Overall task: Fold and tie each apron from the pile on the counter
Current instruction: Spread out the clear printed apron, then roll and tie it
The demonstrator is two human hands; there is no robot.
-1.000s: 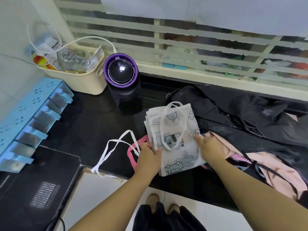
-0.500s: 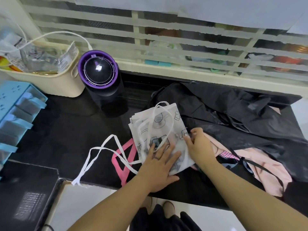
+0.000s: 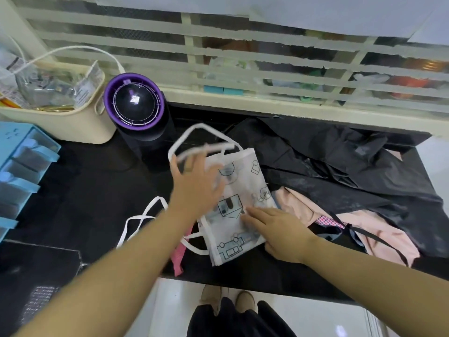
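White printed fabric, the folded apron (image 3: pixel 233 215), lies on the black counter (image 3: pixel 85 190) under and between the two hands. Half a second ago the left hand (image 3: pixel 194 188) lay flat on this bundle. It has now lifted off and swung to the far side, fingers spread and blurred with motion, up against the white neck loop (image 3: pixel 194 132), which has risen off the cloth. Whether a finger hooks that loop I cannot tell. The right hand (image 3: pixel 279 229) has slid from the bundle's edge onto its near corner and presses there with straight fingers, pinning the fold. The loose waist ties (image 3: pixel 143 217) trail away on the outer side of the left forearm. Folding looks finished, and gathering the straps for tying seems to be starting. The pile (image 3: pixel 340 171) beyond the right hand waits.
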